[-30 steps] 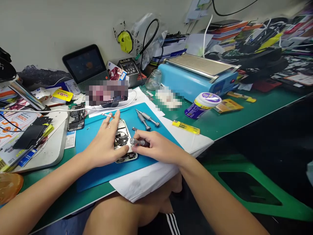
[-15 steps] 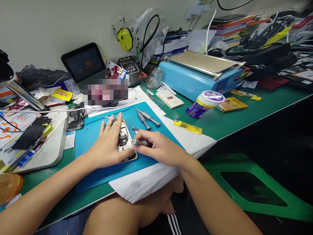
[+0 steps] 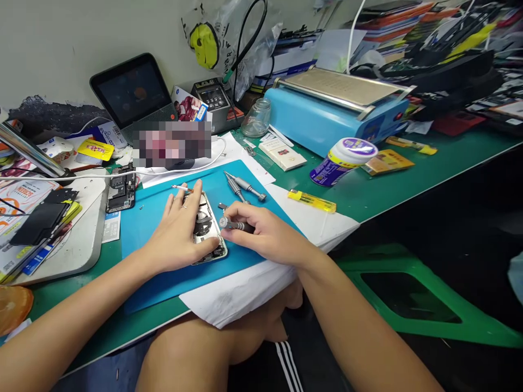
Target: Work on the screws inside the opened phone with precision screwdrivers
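Note:
An opened phone (image 3: pixel 203 224), its inner parts showing, lies on a blue mat (image 3: pixel 163 291). My left hand (image 3: pixel 177 234) rests over its left side, fingers spread and thumb across the lower part. My right hand (image 3: pixel 267 234) is closed around a grey screwdriver (image 3: pixel 233 224) just to the right of the phone; the cap end with a cross mark points toward the phone. Behind that hand, a pair of grey screwdrivers (image 3: pixel 250 188) lies on the mat. A small white and orange stick (image 3: pixel 182 188) is beyond my left fingertips.
At the back stands a blue machine with a metal plate (image 3: pixel 327 109). A purple tub (image 3: pixel 341 163) and yellow cutter (image 3: pixel 311 201) lie to the right. Another opened phone (image 3: pixel 121 190) and a cluttered white board (image 3: pixel 87 239) are left. A white cable (image 3: pixel 93 177) crosses behind the mat.
The view has shifted slightly, so the bench sits higher in the picture. My left thumb has drawn back a little from my right hand, which still holds the screwdriver.

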### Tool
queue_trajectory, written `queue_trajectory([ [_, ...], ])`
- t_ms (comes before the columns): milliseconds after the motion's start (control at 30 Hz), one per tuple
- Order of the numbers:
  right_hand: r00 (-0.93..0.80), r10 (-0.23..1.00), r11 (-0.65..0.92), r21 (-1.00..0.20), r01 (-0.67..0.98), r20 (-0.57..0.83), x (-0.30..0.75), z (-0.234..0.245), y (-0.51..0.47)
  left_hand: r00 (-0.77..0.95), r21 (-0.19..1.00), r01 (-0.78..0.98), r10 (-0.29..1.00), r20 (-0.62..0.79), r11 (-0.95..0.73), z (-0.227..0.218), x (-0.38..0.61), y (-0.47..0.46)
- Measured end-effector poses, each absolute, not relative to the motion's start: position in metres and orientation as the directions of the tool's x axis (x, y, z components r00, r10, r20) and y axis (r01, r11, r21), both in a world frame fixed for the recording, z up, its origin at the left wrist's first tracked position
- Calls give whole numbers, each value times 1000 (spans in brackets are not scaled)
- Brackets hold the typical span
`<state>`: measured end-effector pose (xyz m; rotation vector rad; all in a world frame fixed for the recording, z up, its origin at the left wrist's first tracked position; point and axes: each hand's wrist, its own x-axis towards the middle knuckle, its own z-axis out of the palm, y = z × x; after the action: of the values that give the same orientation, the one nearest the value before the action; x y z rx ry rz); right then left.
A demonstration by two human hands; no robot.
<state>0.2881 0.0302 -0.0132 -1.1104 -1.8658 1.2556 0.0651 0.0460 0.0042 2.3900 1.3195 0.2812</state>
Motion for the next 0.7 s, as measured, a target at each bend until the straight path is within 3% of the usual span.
queue_trajectory([
  [700, -457, 888, 199, -937, 287, 49, 289, -13, 28, 553, 403, 770, 832, -36, -495, 6, 65, 43],
])
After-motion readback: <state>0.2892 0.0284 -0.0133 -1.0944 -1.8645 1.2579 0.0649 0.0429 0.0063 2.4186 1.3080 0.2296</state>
